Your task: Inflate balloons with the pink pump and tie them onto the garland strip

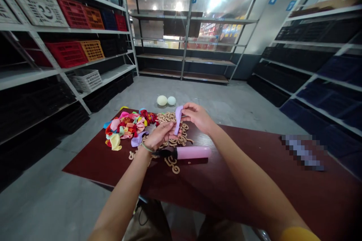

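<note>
On the left, a grey metal rack [45,49] is holding white, red, orange and dark slatted plastic crates. On the dark reddish-brown table [240,162], a loose heap of multicoloured deflated balloons [124,126] is lying at the far left, with a flat lilac balloon [137,140] resting at its right side. The left hand [161,135], wearing a thin green band [146,147] at the wrist, is reaching over a spread of beige, curly, cord-like pieces [182,137]; its fingers are pinching the lower part of a limp light-purple rubber balloon [178,118]. Beyond the table, two pale round objects [166,100] are sitting side by side. Nearer the person, a pink cylinder with a black end [194,153] is lying crosswise on the table, below the held balloon. The right hand [198,116] is grasping that balloon's upper part between its fingers, so the balloon is hanging nearly upright between both hands. Farther right, a pixelated, purplish item [304,152] is lying on the table, its details hidden.
</note>
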`<state>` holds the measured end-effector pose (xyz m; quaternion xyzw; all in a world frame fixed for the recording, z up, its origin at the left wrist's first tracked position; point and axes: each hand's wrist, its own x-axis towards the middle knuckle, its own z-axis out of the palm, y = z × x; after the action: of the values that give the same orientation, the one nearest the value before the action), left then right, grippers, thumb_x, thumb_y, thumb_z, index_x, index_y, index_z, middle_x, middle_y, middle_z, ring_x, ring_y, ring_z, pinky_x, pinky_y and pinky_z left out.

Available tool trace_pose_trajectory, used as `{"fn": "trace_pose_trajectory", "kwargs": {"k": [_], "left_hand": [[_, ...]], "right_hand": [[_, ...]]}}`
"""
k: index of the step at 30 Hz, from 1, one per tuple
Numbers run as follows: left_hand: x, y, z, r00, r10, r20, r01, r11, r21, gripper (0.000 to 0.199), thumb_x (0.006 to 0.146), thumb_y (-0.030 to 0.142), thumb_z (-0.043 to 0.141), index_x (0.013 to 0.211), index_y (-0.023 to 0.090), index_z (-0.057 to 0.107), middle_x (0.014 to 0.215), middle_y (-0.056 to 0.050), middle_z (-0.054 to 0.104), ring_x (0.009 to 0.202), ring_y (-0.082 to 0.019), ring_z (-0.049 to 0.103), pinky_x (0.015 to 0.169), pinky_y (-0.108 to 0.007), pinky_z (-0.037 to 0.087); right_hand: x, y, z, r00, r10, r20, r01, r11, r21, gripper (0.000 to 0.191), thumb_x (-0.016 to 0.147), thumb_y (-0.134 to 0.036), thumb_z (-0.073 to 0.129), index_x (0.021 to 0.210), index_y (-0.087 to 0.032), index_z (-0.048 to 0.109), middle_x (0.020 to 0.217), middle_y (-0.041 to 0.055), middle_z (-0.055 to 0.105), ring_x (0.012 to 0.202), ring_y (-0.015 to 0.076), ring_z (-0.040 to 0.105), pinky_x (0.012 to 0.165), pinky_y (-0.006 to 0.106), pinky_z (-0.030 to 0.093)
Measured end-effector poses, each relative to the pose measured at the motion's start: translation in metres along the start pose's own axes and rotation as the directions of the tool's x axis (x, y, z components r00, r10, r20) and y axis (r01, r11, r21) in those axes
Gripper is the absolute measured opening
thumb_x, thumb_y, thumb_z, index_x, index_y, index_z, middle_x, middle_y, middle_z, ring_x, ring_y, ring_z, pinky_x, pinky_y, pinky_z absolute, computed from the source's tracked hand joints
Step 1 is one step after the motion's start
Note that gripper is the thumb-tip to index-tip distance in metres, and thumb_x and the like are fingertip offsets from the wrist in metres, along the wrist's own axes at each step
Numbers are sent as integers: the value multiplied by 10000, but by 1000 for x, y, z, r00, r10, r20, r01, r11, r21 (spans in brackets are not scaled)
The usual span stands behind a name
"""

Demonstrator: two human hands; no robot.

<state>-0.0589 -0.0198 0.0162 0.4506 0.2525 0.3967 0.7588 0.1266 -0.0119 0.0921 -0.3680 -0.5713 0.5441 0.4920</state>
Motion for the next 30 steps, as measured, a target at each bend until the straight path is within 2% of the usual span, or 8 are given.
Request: {"fn": "trace_pose_trajectory", "kwargs": {"k": [4, 8, 13, 17, 20, 22, 25, 30], "left_hand": [[4, -3, 12, 993, -112, 33, 115, 991, -73, 286, 849, 354, 692, 996, 109, 671, 768, -73, 674, 588, -101, 625, 540, -186, 509], [7, -6, 17, 976, -209, 57, 212, 976, -58, 228, 870, 309, 670, 949, 95, 663, 652, -30, 597, 507, -73, 556, 462, -160, 438], [21, -6, 11, 988, -150, 26, 152, 984, -90, 149, 868, 264, 673, 854, 121, 634, 645, -1, 563, 523, -54, 533, 473, -139, 432], [32, -8, 0, 993, -71, -98, 51, 980, -192, 150, 842, 255, 706, 863, 136, 617, 667, 28, 554, 507, -31, 525, 453, -114, 440], [34, -11, -6, 971, -87, -221, 29, 967, -253, 123, 872, 242, 670, 888, 132, 616, 684, 22, 584, 508, -43, 559, 466, -132, 490], [32, -13, -9, 956, -119, -268, 36, 955, -295, 112, 908, 244, 621, 896, 133, 615, 693, 11, 610, 511, -54, 582, 479, -150, 517], [30, -14, -15, 931, -156, -329, 20, 924, -382, 143, 954, 233, 545, 878, 132, 613, 714, -8, 649, 533, -65, 617, 510, -162, 542], [28, -15, -26, 921, -86, -379, -83, 909, -407, 187, 972, 174, 488, 1046, 114, 650, 875, -65, 719, 699, -93, 697, 652, -178, 586]], "right_hand": [[-8, 2, -14, 999, -22, -31, 22, 1000, 22, 199, 767, -351, 695, 833, -221, 559, 866, -4, 655, 829, 159, 657, 838, 401, 584], [-14, 10, -27, 999, -17, -52, 16, 1000, -22, 192, 776, -364, 686, 853, -222, 581, 860, 2, 664, 807, 157, 654, 817, 387, 578], [-33, 27, -47, 998, -7, -69, -9, 974, -227, 200, 809, -399, 636, 885, -215, 618, 798, 16, 676, 734, 160, 652, 759, 368, 561], [-54, 53, -56, 997, -14, -79, -17, 923, -384, 241, 833, -416, 586, 965, -218, 621, 782, 7, 667, 716, 169, 640, 735, 366, 547], [-72, 70, -54, 999, -25, 28, 37, 792, -610, 213, 871, -421, 565, 964, -247, 643, 824, 3, 670, 722, 169, 612, 706, 339, 514], [-84, 75, -51, 985, -32, 170, 150, 646, -748, 219, 889, -432, 569, 989, -262, 664, 870, 18, 672, 787, 189, 605, 742, 349, 494], [-98, 77, -49, 947, -39, 318, 300, 455, -839, 290, 871, -464, 610, 1080, -271, 669, 1022, 59, 674, 933, 236, 587, 842, 390, 468], [-108, 84, -47, 933, 6, 359, 340, 307, -889, 513, 830, -382, 663, 1321, -275, 558, 1259, 84, 612, 1089, 277, 541, 941, 433, 432]]}}
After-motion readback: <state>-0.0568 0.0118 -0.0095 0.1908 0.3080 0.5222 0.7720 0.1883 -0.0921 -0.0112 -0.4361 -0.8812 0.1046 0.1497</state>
